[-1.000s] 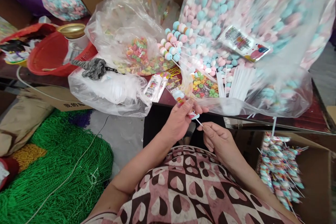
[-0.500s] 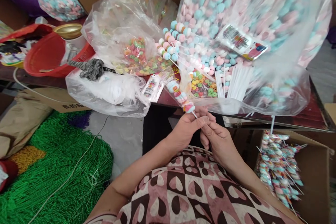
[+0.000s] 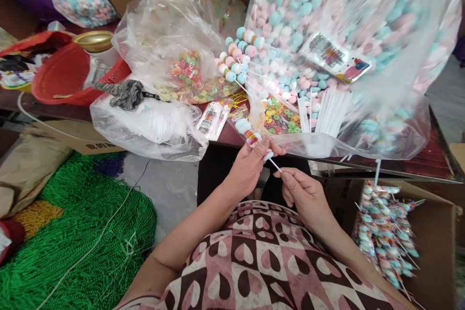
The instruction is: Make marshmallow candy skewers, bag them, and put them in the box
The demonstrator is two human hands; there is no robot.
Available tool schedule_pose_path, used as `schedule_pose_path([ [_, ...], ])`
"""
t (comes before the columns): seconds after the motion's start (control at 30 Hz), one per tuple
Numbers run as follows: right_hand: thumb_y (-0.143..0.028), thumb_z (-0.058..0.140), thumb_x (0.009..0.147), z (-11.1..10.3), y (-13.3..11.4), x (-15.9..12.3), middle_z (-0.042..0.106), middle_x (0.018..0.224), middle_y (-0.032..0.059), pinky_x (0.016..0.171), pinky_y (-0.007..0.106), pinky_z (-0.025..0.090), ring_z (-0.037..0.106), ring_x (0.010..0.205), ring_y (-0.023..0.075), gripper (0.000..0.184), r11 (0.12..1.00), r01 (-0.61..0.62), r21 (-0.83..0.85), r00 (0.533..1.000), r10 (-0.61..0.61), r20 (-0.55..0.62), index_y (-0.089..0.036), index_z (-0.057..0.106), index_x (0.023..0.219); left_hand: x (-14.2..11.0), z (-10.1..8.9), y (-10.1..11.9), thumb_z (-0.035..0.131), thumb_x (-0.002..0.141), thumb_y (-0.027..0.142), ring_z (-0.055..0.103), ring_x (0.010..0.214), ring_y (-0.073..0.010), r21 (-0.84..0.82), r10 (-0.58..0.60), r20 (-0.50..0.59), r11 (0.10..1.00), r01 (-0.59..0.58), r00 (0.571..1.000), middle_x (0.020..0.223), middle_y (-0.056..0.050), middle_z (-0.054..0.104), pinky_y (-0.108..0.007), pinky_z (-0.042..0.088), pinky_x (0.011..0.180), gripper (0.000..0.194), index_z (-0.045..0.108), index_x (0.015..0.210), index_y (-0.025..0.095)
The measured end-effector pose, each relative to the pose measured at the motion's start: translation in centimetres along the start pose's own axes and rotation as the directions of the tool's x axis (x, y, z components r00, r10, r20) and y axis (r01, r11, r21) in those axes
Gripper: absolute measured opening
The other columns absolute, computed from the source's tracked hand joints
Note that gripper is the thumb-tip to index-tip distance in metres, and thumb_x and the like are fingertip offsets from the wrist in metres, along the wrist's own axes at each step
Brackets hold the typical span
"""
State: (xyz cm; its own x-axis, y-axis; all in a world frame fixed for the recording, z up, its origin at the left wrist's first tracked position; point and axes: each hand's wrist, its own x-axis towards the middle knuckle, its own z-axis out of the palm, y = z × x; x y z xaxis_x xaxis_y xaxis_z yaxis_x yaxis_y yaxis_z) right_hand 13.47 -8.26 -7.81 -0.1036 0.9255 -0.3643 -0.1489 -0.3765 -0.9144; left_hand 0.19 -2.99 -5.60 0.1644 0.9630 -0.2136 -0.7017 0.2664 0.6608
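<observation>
A skewer of marshmallows and ring candies (image 3: pixel 250 134) in a clear wrapper points up and left between my hands. My left hand (image 3: pixel 251 162) is closed around its lower sweets, hiding part of them. Below, my right hand (image 3: pixel 303 188) pinches the white stick (image 3: pixel 275 164) near its bottom end. Just beyond lie colourful ring candies (image 3: pixel 281 116) and a bundle of white sticks (image 3: pixel 330 114). Several unwrapped marshmallow skewers (image 3: pixel 240 55) rest on the plastic behind.
A huge bag of pink and blue marshmallows (image 3: pixel 290 5) fills the table's right side. Printed wrappers (image 3: pixel 215 118) lie left of the candies. A red basket (image 3: pixel 61 80) stands far left. Finished skewers (image 3: pixel 387 232) hang by a cardboard box (image 3: pixel 434 247). Green cords (image 3: pixel 90 213) heap on the floor.
My left hand has moved up from the stick onto the sweets. My right hand has separated from it, shifting slightly right, and now pinches the stick's lower end.
</observation>
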Motion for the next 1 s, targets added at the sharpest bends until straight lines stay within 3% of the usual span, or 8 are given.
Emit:
schedule_pose_path([
  [0.2, -0.048, 0.064, 0.087, 0.6, -0.3, 0.2, 0.037, 0.045, -0.0105, 0.039, 0.019, 0.025, 0.033, 0.037, 0.0061, 0.028, 0.982, -0.087, 0.168, 0.992, 0.069, 0.106, -0.020, 0.063, 0.086, -1.0, -0.3, -0.1, 0.077, 0.077, 0.040, 0.069, 0.087, -0.0178, -0.017, -0.084, 0.072, 0.996, 0.085, 0.994, 0.093, -0.004, 0.071, -0.031, 0.049, 0.081, 0.035, 0.064, 0.102, 0.019],
  [0.27, -0.048, 0.061, 0.089, 0.5, -0.5, 0.3, 0.044, 0.044, -0.0089, 0.041, 0.020, 0.030, 0.039, 0.037, 0.0072, 0.028, 0.995, -0.017, 0.097, 0.995, 0.007, 0.101, -0.020, 0.063, 0.087, -1.1, -0.2, -0.1, 0.076, 0.077, 0.036, 0.067, 0.083, -0.0154, 0.027, -0.104, 0.083, 0.994, 0.102, 0.991, 0.090, -0.003, 0.070, -0.027, 0.048, 0.075, 0.031, 0.064, 0.101, 0.019],
  [0.4, -0.044, 0.059, 0.092, -0.4, -1.7, 0.3, 0.061, 0.056, -0.0025, 0.051, 0.024, 0.045, 0.055, 0.049, 0.0108, 0.026, 0.953, 0.190, -0.235, 0.980, -0.168, 0.110, -0.020, 0.068, 0.087, -0.8, -0.3, -0.1, 0.072, 0.081, 0.033, 0.062, 0.072, -0.0129, 0.058, -0.097, 0.045, 0.994, 0.094, 0.994, 0.066, 0.000, 0.060, -0.025, 0.046, 0.072, 0.023, 0.059, 0.074, 0.015],
  [0.57, -0.033, 0.060, 0.092, -1.4, -3.6, 1.3, 0.073, 0.083, 0.0022, 0.065, 0.029, 0.055, 0.068, 0.069, 0.0154, 0.016, 0.751, 0.426, -0.504, 0.852, -0.521, -0.057, -0.023, 0.070, 0.101, -0.9, -0.4, 0.1, 0.068, 0.083, 0.028, 0.057, 0.060, -0.0122, 0.016, -0.156, 0.081, 0.988, 0.156, 0.984, 0.058, 0.005, 0.048, -0.029, 0.050, 0.068, 0.018, 0.054, 0.078, 0.017],
  [0.63, -0.029, 0.060, 0.092, -1.1, -4.0, 2.1, 0.075, 0.097, 0.0045, 0.075, 0.033, 0.057, 0.071, 0.084, 0.0186, 0.016, 0.666, 0.485, -0.567, 0.804, -0.594, -0.010, -0.024, 0.070, 0.104, -1.1, -0.4, 0.1, 0.066, 0.083, 0.029, 0.052, 0.053, -0.0115, -0.007, -0.220, 0.123, 0.975, 0.223, 0.968, 0.058, 0.006, 0.045, -0.028, 0.050, 0.057, 0.018, 0.052, 0.079, 0.017],
  [0.7, -0.025, 0.060, 0.091, -0.7, -4.2, 2.8, 0.076, 0.103, 0.0051, 0.082, 0.035, 0.057, 0.071, 0.094, 0.0202, 0.015, 0.583, 0.542, -0.606, 0.765, -0.641, 0.066, -0.024, 0.070, 0.101, -1.4, -0.3, 0.1, 0.064, 0.084, 0.029, 0.047, 0.047, -0.0097, -0.026, -0.280, 0.157, 0.957, 0.287, 0.947, 0.059, 0.007, 0.042, -0.025, 0.046, 0.047, 0.018, 0.051, 0.080, 0.018],
  [0.83, -0.021, 0.059, 0.090, -0.1, -4.2, 3.3, 0.076, 0.093, 0.0035, 0.078, 0.032, 0.057, 0.072, 0.085, 0.0184, 0.012, 0.486, 0.576, -0.657, 0.707, -0.700, 0.102, -0.023, 0.070, 0.095, -1.5, -0.4, 0.1, 0.062, 0.084, 0.031, 0.035, 0.041, -0.0071, -0.042, -0.348, 0.177, 0.932, 0.360, 0.921, 0.057, 0.009, 0.037, -0.019, 0.037, 0.037, 0.018, 0.049, 0.083, 0.019],
  [1.0, -0.020, 0.060, 0.089, -0.1, -4.2, 3.3, 0.076, 0.091, 0.0036, 0.072, 0.030, 0.055, 0.071, 0.081, 0.0179, 0.011, 0.460, 0.575, -0.676, 0.705, -0.698, 0.124, -0.022, 0.070, 0.095, -1.3, -0.3, 0.5, 0.059, 0.083, 0.039, 0.030, 0.035, -0.0066, -0.013, -0.428, 0.183, 0.899, 0.437, 0.885, 0.050, 0.010, 0.033, -0.018, 0.032, 0.034, 0.027, 0.042, 0.073, 0.020],
])
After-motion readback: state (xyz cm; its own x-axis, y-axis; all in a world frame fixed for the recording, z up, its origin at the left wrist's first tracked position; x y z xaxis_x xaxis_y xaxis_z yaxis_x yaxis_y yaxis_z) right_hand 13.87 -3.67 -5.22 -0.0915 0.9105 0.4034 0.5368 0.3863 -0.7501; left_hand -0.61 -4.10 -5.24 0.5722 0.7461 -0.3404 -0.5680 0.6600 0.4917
